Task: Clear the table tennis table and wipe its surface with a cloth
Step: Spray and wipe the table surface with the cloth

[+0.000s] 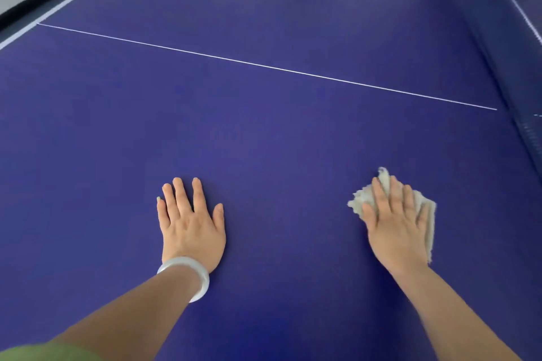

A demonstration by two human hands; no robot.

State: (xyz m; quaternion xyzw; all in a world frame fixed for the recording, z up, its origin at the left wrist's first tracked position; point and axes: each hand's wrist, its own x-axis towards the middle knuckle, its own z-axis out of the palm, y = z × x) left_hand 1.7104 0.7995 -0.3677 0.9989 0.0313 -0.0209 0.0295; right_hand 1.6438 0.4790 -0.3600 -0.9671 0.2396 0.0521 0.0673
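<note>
Pressing a pale, fluffy, crumpled cloth [362, 199] onto the blue table tennis table [264, 126] with straight fingers [380, 195], the right hand [396, 226] pins something that looks light, soft and prone to bunching, best held under the whole palm, while the left hand [192, 223] lies flat, empty, well apart.

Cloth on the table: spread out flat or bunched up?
Bunched up. The cloth shows as rumpled, folded lumps around the right hand, which presses it flat-fingered onto the blue table.

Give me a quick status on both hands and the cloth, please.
Left hand flat on table, holding nothing. Right hand pressing cloth down. Net off to the right, untouched.
</note>
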